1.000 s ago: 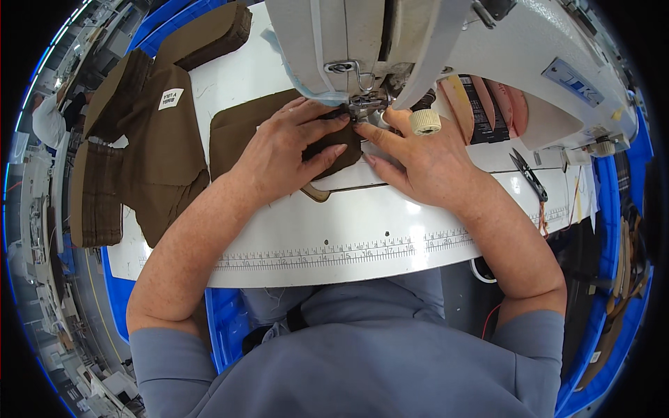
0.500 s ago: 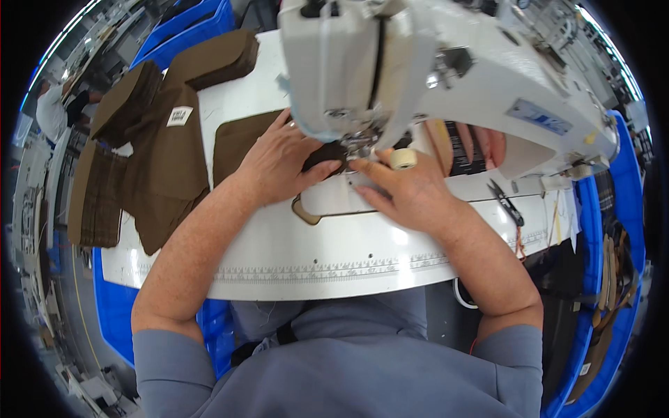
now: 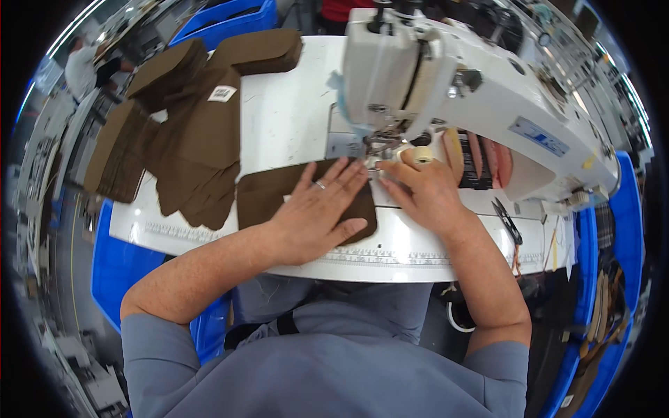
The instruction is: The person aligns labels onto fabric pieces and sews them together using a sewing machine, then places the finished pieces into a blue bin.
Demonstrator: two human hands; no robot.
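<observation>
My left hand point(image 3: 317, 216) lies flat with its fingers spread on a brown fabric piece point(image 3: 268, 191) with rounded corners. Its fingertips come close to the presser foot point(image 3: 383, 148) of a white sewing machine point(image 3: 446, 90). On the other side of the foot rests my right hand point(image 3: 428, 194), index finger stretched toward the needle area and thumb apart from it. Nothing shows between those two; the other fingers are partly hidden. A cream roll point(image 3: 422, 155) sits against the right hand's knuckles.
Stacked brown fabric pieces point(image 3: 198, 132) lie on the left of the white table point(image 3: 282, 90). Black thread snips point(image 3: 509, 221) lie right of my right hand, below pink and black items point(image 3: 477, 160) under the machine arm. Blue bins point(image 3: 627, 230) flank the table.
The brown piece has come out from the needle area and lies flat nearer me. My left hand has moved toward me and spread over it. My right hand stays beside the foot.
</observation>
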